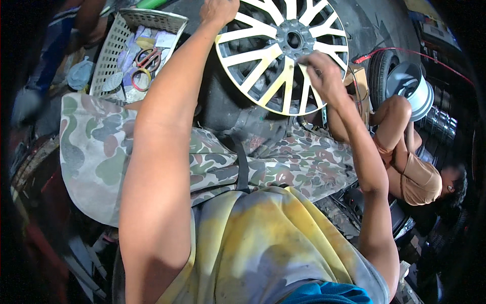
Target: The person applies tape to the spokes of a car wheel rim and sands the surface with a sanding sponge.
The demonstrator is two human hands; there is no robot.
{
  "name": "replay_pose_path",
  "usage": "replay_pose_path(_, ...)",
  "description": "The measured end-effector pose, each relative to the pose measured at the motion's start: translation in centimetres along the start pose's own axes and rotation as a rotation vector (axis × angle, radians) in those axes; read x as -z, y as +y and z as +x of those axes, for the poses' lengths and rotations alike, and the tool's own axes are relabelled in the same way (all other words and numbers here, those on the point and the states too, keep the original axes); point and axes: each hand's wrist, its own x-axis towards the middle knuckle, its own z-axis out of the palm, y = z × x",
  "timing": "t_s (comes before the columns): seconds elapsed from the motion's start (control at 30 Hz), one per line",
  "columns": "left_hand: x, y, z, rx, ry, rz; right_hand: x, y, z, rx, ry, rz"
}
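Basket (106, 61) on the far left, tyre (378, 78) on the far right, spoked wheel (283, 44) between them
Its right side lies behind the curled right hand (324, 75), hold unclear; its left edge adjoins the left hand (220, 11), whose grip I cannot tell

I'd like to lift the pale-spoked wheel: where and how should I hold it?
Probably by the outer edge, one hand each on left and right, coming from the wearer's side. The wheel is round, no tyre covers its edge, and gaps between spokes leave finger room. The left hand is already at its upper left.
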Motion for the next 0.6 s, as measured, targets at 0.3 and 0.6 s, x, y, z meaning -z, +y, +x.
replay_pose_path(0.3, 2.9, 1.0, -1.4, 0.052, -0.089, -0.007, -3.4, -0.4, -1.2, -0.318, 0.068, 0.174)
replay_pose_path(0.6, 2.6, 1.4, -1.3, 0.029, -0.104, -0.041, -3.9, 3.0, -3.1, -0.658, 0.248, 0.734)
